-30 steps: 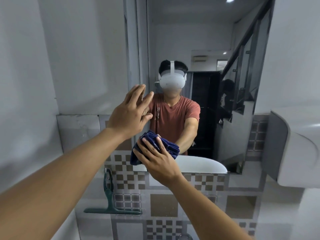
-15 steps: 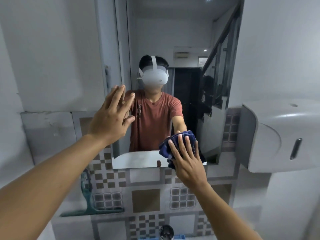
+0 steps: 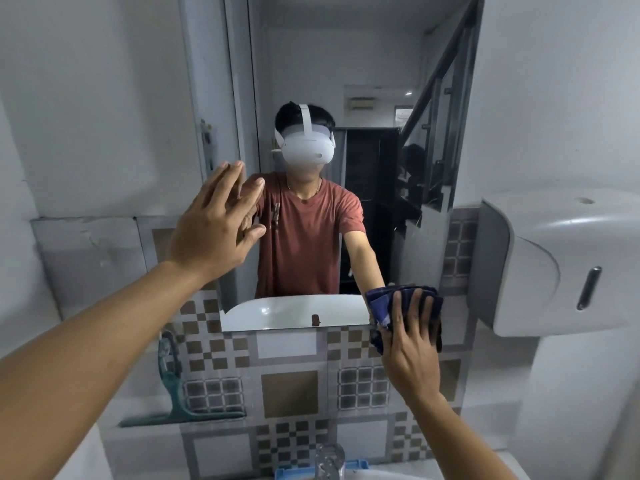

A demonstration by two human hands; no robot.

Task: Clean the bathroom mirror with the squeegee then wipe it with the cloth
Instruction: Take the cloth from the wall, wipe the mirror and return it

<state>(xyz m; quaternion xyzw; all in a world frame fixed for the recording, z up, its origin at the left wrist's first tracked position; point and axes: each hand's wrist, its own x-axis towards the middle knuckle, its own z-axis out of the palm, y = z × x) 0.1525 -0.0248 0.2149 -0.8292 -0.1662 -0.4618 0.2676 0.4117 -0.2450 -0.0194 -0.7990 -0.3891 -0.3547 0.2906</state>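
The bathroom mirror (image 3: pixel 374 74) hangs on the wall straight ahead and reflects a person in a red shirt. My right hand (image 3: pixel 410 344) presses a dark blue cloth (image 3: pixel 379 299) flat against the mirror's lower right corner. My left hand (image 3: pixel 216 226) is raised with its fingers spread, its palm against the mirror's left edge, and holds nothing. A green squeegee (image 3: pixel 173 393) leans upright on the tiled ledge at the lower left, apart from both hands.
A white wall dispenser (image 3: pixel 561 261) juts out at the right, close to my right hand. A chrome tap (image 3: pixel 329 460) and the sink rim show at the bottom edge. Patterned tiles (image 3: pixel 289 393) cover the wall below the mirror.
My right hand has slid the cloth rightward along the mirror's bottom edge, from lower left to the lower right corner. The left hand has stayed against the mirror's left edge.
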